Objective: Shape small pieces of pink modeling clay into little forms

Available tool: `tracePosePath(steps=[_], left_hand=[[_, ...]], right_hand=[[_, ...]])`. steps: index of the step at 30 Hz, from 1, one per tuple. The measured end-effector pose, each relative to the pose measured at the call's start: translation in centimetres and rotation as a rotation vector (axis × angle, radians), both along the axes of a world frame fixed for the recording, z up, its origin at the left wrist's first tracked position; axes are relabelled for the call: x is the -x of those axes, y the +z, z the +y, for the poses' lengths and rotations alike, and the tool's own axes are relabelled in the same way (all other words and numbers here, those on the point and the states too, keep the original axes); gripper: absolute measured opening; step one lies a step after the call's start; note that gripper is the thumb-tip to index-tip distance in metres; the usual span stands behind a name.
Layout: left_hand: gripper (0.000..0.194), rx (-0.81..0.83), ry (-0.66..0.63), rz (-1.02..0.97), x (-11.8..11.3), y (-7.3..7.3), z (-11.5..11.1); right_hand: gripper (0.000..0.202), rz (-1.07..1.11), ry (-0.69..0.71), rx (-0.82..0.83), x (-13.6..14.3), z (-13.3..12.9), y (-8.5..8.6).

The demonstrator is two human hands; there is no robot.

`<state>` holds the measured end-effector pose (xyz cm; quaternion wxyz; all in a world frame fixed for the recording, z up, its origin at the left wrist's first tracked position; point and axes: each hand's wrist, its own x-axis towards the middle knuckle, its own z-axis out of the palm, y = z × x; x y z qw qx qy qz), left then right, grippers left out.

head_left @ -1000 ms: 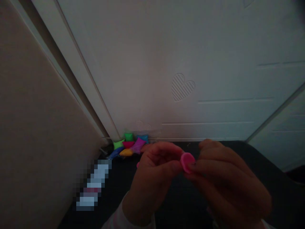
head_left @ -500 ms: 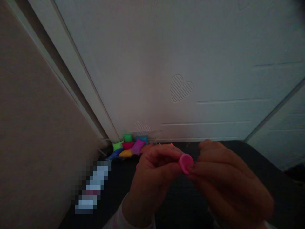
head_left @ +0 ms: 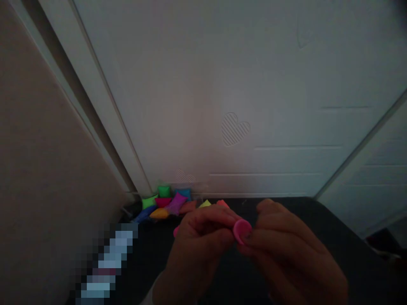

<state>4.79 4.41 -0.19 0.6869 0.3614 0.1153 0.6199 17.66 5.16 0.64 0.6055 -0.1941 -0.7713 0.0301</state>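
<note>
A small pink piece of modelling clay (head_left: 238,231), shaped like a shallow cup with a raised round rim, is held between my two hands above the dark table. My left hand (head_left: 197,245) pinches its left edge between thumb and fingers. From the other side, my right hand (head_left: 295,250) grips it, with a fingertip pressed into the hollow. The right hand's lower fingers are partly in shadow. Another bit of pink (head_left: 176,231) shows behind the left hand, mostly hidden by it.
Colourful soft packets, among them a purple packet (head_left: 177,203) and a green packet (head_left: 164,191), lie at the back left of the dark table (head_left: 149,262). A white panel with embossed hearts (head_left: 234,129) rises behind. A blurred-out strip (head_left: 106,264) lies at the left edge.
The camera view has tilted slightly upward, so the table and hands appear lower. Both hands still hold the pink clay, its hollow now turned more into view.
</note>
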Motion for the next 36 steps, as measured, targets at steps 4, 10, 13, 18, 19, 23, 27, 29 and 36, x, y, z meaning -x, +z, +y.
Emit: tracePosePath(steps=[4, 10, 13, 18, 19, 23, 27, 29, 36], left_hand=[[0.01, 0.015, 0.021, -0.014, -0.13, 0.06, -0.11], [0.017, 0.092, 0.116, -0.023, -0.14, 0.24, -0.57], [0.018, 0.102, 0.129, -0.007, -0.21, 0.3, -0.54], [0.013, 0.097, 0.14, 0.008, -0.38, 0.51, -0.42], [0.012, 0.102, 0.125, 0.013, -0.35, 0.54, -0.41], [0.008, 0.104, 0.043, 0.057, -0.11, 0.44, -0.39], [0.007, 0.09, 0.062, 0.104, -0.03, 0.11, -0.42], [0.006, 0.069, 0.089, 0.127, -0.07, 0.04, -0.49], [0.005, 0.057, 0.143, 0.181, 0.09, 0.19, -0.51]], right_hand=[[0.005, -0.004, 0.007, -0.007, -0.11, -0.01, -0.04], [0.005, -0.021, 0.026, -0.014, -0.08, -0.07, 0.03], [0.006, 0.03, 0.046, 0.007, 0.12, -0.14, -0.01], [0.012, 0.047, 0.07, 0.021, 0.23, -0.08, -0.2], [0.012, 0.048, 0.075, 0.022, 0.21, -0.05, -0.23], [0.011, 0.035, 0.086, 0.025, 0.1, -0.03, -0.24], [0.01, 0.03, 0.062, 0.025, 0.06, -0.16, -0.11], [0.01, 0.028, 0.056, 0.021, 0.07, -0.22, -0.03], [0.011, 0.036, 0.043, 0.022, 0.26, -0.18, 0.23]])
